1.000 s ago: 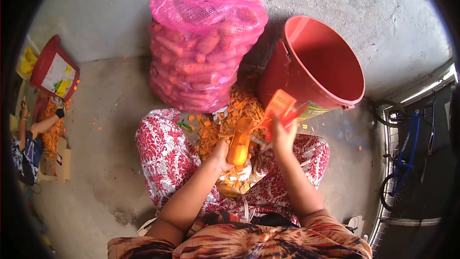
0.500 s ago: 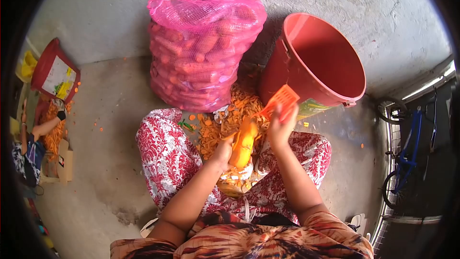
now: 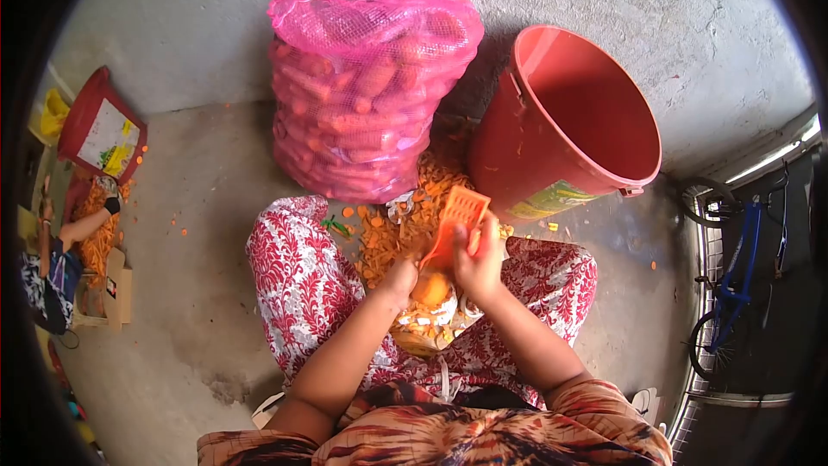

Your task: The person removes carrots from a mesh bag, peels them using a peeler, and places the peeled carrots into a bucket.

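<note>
In my left hand [image 3: 400,283], low between my knees, is a thick orange carrot [image 3: 431,292] with its blunt end toward me. My right hand [image 3: 478,261] grips an orange plastic peeler [image 3: 466,205] with a slotted, grid-like part, held over the far part of the carrot. Hand and peeler hide much of the carrot, and whether the blade touches it I cannot tell. Beneath and beyond both hands lies a heap of orange peelings [image 3: 405,237] with round carrot slices on the floor.
A pink mesh sack [image 3: 366,121] full of carrots stands against the wall. Right of it, a large red bucket [image 3: 565,138] leans toward me. At far left another person's gloved hand [image 3: 108,190] is near peelings and a red tub [image 3: 95,129]. A blue bicycle [image 3: 737,267] is at right.
My right hand has brought the peeler down and left, over the carrot. The carrot, seen lengthwise before, now shows mostly its near end. My left hand has stayed nearly in place.
</note>
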### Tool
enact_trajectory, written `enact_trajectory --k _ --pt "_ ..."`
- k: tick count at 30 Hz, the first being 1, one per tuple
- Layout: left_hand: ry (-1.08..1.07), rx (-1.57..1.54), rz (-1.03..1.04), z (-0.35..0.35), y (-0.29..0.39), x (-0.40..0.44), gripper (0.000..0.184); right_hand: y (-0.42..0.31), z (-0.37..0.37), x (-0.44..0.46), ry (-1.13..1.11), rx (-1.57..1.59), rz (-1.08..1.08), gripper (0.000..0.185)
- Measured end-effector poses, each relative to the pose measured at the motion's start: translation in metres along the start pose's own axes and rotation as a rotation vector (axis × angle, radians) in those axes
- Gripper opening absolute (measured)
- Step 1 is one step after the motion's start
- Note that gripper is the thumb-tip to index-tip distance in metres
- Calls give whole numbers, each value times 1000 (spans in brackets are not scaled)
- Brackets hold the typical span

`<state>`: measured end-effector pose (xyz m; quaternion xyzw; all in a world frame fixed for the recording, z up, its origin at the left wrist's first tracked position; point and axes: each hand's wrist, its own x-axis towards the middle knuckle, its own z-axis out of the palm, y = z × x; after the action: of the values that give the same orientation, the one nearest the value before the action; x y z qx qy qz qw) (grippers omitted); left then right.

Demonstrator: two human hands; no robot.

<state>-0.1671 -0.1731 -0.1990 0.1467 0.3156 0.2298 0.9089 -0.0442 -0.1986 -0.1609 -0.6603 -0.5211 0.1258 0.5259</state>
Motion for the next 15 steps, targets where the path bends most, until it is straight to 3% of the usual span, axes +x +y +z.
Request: enact_trajectory --k 1,2,3,5,6,8,11,15 --pt "-24 48 11 -3 -2 0 49 2 -2 6 51 -18 2 21" --pt "-53 33 -2 -5 -3 1 49 6 -7 17 97 41 140 29" --pt "-82 20 -19 -7 -4 0 49 14 -16 30 229 -144 36 28" --pt "-48 -2 -76 -3 -5 -3 51 31 -30 50 422 151 227 23" --pt "-46 -16 -85 -3 -5 -3 51 30 -36 56 491 208 144 21" --pt "-41 -45 -100 -4 -5 -3 52 29 -43 54 427 380 170 20" --pt "-199 -170 -166 -9 0 2 52 19 -29 31 289 562 295 21" --pt "-313 -228 -198 -20 -2 8 51 3 -9 -3 5 353 38 25"
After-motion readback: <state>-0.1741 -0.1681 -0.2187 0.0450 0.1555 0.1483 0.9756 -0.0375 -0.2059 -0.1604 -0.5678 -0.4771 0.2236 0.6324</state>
